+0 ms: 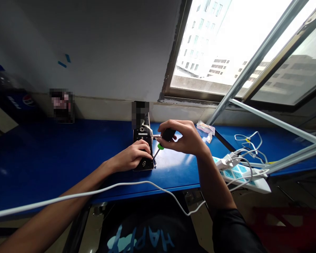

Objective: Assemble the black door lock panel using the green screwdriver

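A black electronic lock panel (142, 137) stands on the blue tabletop, its top part blurred out. My left hand (133, 156) lies over its lower half, fingers wrapped on it. My right hand (180, 137) grips a screwdriver (168, 135) with a black handle and green collar. Its thin shaft slants down, and the tip sits at the panel's lower right edge, partly hidden by my left fingers. A short metal rod (156, 136) sticks out sideways from the panel towards my right hand.
A white power strip (242, 174) with plugs and tangled white cables lies to the right, beside a small plastic packet (205, 129). A white cable (94, 191) crosses my left forearm and the table edge. Window frames rise at the upper right.
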{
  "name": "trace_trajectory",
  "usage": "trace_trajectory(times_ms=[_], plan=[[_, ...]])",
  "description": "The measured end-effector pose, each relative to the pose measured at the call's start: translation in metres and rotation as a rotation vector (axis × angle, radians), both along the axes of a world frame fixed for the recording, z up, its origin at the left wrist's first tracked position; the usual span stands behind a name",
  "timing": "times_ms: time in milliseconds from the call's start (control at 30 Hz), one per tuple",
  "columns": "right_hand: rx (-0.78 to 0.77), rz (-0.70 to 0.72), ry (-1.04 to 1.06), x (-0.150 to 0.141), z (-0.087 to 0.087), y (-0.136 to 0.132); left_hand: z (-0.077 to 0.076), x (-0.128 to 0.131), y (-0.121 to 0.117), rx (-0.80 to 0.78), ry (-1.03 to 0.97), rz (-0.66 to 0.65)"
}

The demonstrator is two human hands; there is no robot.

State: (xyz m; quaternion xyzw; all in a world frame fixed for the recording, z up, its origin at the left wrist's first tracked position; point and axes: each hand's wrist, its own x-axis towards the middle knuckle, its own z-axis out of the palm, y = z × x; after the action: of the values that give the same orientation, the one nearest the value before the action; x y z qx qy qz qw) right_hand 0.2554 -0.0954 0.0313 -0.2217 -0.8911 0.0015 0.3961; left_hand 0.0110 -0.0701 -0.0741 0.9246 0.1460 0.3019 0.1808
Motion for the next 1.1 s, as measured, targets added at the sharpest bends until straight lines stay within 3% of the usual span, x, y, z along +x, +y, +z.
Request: trace_trajectory(times_ms=[533,933,1100], plan=[[-0.116,0.084,-0.104,0.005,0.009,-0.016,-0.003,-0.001,0.002,-0.028,0.011,-0.031],[0.061,-0.210,-0.007,0.004,-0.005,-0.025,-0.004,-0.002,0.001,-0.032,0.025,-0.011],[-0.083,-0.159,-0.019,0.002,-0.001,-0.031,-0.004,-0.001,0.000,-0.032,0.019,-0.023]])
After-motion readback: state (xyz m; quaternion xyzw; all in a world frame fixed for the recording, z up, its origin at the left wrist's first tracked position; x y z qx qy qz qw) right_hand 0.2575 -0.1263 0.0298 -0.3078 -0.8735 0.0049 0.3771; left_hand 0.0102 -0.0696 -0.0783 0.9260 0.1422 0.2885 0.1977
